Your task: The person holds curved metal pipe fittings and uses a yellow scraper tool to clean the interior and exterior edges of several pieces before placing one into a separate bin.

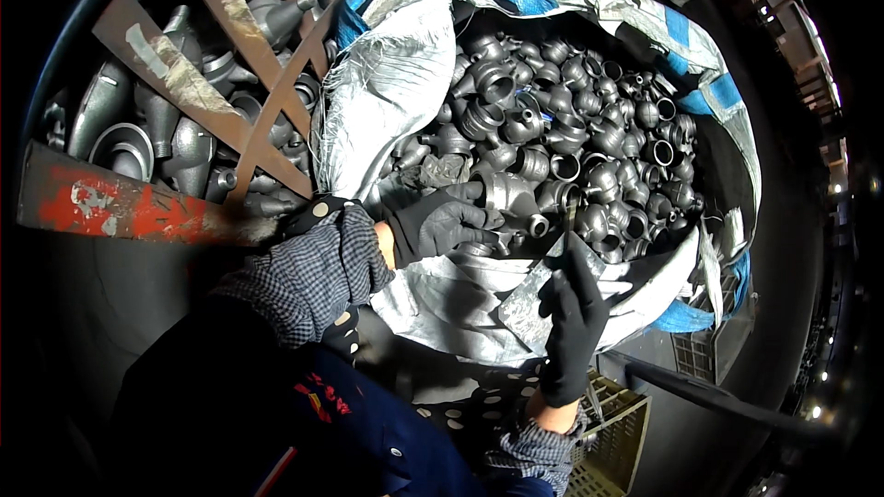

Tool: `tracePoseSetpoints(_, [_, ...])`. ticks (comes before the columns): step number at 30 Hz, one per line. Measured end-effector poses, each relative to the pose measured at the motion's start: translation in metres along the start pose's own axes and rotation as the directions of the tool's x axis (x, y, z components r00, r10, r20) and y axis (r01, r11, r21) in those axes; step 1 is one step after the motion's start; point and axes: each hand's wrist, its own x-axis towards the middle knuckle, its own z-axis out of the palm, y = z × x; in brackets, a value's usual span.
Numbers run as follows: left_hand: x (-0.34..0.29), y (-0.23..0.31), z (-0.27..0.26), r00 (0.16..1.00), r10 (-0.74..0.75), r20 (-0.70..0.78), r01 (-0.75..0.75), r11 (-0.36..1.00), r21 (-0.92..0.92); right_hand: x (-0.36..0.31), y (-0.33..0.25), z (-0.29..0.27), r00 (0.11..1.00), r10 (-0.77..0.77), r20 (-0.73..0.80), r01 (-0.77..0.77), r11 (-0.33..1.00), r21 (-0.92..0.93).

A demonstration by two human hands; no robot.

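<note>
My left hand (444, 223), in a black glove, is closed on the side of a grey cast-metal pipe fitting (508, 195) with a short round spout. The fitting is at the near edge of a heap of similar fittings (562, 120) inside a large white woven bag (391, 83). My right hand (576, 317), also gloved in black, is at the bag's near rim, its index finger stretched forward. From its fingertips sticks up a thin, narrow tool (571, 217), whose lower part is hidden. Beside this hand, a flat grey sheet (534, 308) lies over the bag's lip.
Left of the bag stands a bin with rusty slatted metal bars (175, 78) and a red-painted edge (120, 202), full of larger castings (189, 152). A yellowish plastic crate (622, 437) is below my right wrist. Blue straps (686, 316) hang from the bag's rim.
</note>
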Motion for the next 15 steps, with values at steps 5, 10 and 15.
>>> tracePoseSetpoints(5, [0.0, -0.001, -0.002, 0.924, 0.135, 0.358, -0.07, 0.979, -0.189, -0.004, 0.008, 0.02, 0.967, -0.215, 0.138, 0.246, 0.931, -0.271])
tracePoseSetpoints(10, [-0.013, 0.003, 0.021, 0.927, 0.305, 0.217, -0.352, 0.909, 0.225, 0.006, 0.03, 0.02, 0.941, -0.316, 0.12, 0.338, 0.886, -0.318])
tracePoseSetpoints(15, [-0.01, -0.005, 0.011, 0.741, 0.52, 0.425, -0.672, 0.577, 0.465, 0.006, 0.03, 0.023, 0.947, -0.302, 0.107, 0.32, 0.865, -0.386])
